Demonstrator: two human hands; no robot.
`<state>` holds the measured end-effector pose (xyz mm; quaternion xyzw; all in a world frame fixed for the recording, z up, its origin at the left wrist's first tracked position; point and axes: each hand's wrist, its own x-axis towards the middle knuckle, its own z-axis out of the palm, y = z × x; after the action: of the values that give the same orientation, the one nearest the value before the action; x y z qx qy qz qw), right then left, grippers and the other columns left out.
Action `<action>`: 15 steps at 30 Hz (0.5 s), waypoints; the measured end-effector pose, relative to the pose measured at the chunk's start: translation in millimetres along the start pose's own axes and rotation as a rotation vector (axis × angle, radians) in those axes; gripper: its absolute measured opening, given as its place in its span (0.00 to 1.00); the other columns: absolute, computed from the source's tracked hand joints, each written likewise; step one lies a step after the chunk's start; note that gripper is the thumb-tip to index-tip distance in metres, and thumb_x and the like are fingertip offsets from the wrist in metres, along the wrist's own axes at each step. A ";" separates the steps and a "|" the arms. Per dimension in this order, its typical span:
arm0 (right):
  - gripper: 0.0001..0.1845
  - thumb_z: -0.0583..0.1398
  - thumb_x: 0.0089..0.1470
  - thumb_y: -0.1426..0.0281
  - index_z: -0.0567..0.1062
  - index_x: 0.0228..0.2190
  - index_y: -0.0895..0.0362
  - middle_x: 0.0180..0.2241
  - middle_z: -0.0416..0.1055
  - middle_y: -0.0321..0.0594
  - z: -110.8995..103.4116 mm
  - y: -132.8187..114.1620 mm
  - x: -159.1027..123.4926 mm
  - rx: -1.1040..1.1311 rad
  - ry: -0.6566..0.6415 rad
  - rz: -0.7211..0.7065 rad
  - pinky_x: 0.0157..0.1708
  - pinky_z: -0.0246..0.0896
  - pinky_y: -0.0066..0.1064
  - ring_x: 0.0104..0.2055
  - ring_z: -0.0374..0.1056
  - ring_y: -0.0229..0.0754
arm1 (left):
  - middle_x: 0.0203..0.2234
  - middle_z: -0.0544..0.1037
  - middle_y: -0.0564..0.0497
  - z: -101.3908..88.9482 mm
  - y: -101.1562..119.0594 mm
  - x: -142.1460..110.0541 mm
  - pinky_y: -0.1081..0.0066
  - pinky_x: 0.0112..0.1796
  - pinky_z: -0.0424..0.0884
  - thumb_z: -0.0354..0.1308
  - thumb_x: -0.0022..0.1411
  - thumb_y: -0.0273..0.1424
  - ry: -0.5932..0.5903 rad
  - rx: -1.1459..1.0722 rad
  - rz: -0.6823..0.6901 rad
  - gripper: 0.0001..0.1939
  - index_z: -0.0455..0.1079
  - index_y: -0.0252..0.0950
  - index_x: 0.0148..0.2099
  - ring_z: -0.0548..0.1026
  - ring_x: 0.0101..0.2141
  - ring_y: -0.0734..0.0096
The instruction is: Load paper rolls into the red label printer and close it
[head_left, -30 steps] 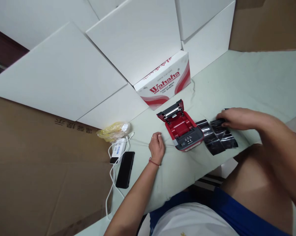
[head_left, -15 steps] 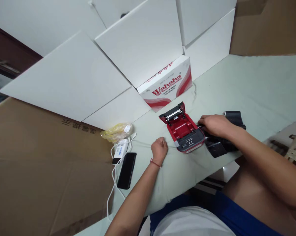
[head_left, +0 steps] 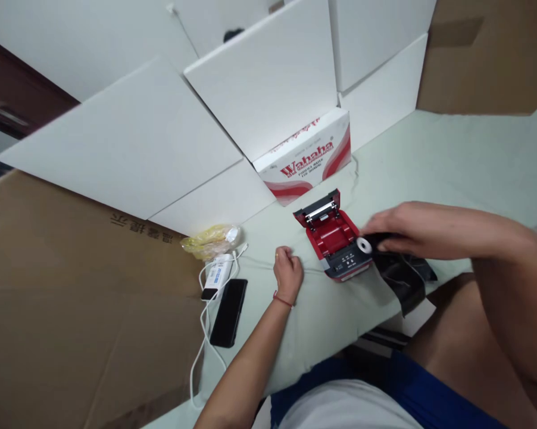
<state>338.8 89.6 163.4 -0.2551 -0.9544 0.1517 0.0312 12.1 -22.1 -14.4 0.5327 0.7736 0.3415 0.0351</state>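
Head view: compared with half a second ago, the right hand (head_left: 397, 229), then over the black film beside the printer (head_left: 342, 253), now grips a black roll (head_left: 364, 245) at the printer's right edge, its white, ring-shaped end turned towards the printer. Loose black film (head_left: 405, 286), glossy and creased, droops over the near edge of the table (head_left: 322, 322), right of the printer. The left hand (head_left: 289, 275) is curled in a loose fist, resting on the cloth-like pale green tabletop to the printer's left, as before.

Farther left of the printer lie a flat black phone (head_left: 228, 313), a looping white cable (head_left: 206, 316) and a white block (head_left: 218, 275) with rounded edges and a dark end.

The printer is boxy, with a dark front panel, its lid raised on the far side and its smooth red hollow bay open to view. Left of it and slightly beyond, a crinkled, yellowish see-through bag (head_left: 211, 241) holds something I cannot make out. Behind the printer stands a white-and-red Wahaha box (head_left: 306, 164); farther back rise smooth, matte white panels (head_left: 268, 77).
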 end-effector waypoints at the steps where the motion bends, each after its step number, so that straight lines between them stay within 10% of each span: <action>1: 0.16 0.58 0.62 0.68 0.79 0.49 0.48 0.46 0.80 0.38 3.0 -13.6 13.6 0.027 -0.054 0.027 0.39 0.65 0.32 0.42 0.75 0.44 | 0.33 0.69 0.51 0.1 0.1 0.1 0.67 0.39 0.66 0.51 0.57 0.19 0.011 -0.013 0.014 0.12 0.59 0.41 0.40 0.70 0.35 0.64; 6: 0.22 0.49 0.63 0.78 0.75 0.52 0.56 0.52 0.75 0.49 42.2 -62.6 76.0 -0.089 -0.107 0.297 0.37 0.64 0.36 0.45 0.75 0.49 | 0.36 0.70 0.49 1.7 0.0 -1.2 0.65 0.42 0.69 0.51 0.56 0.17 -0.029 -0.011 0.036 0.13 0.61 0.41 0.40 0.72 0.38 0.62; 15: 0.25 0.47 0.64 0.80 0.73 0.56 0.62 0.53 0.75 0.58 60.2 -68.6 111.2 -0.085 -0.144 0.389 0.42 0.65 0.37 0.49 0.75 0.53 | 0.36 0.72 0.48 3.4 -0.1 -0.6 0.65 0.41 0.68 0.50 0.56 0.17 -0.078 -0.020 0.025 0.14 0.62 0.40 0.39 0.73 0.38 0.61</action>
<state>201.4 71.8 125.1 -0.4240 -0.8925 0.1323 -0.0780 13.7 -21.0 -17.3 0.5550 0.7614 0.3284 0.0664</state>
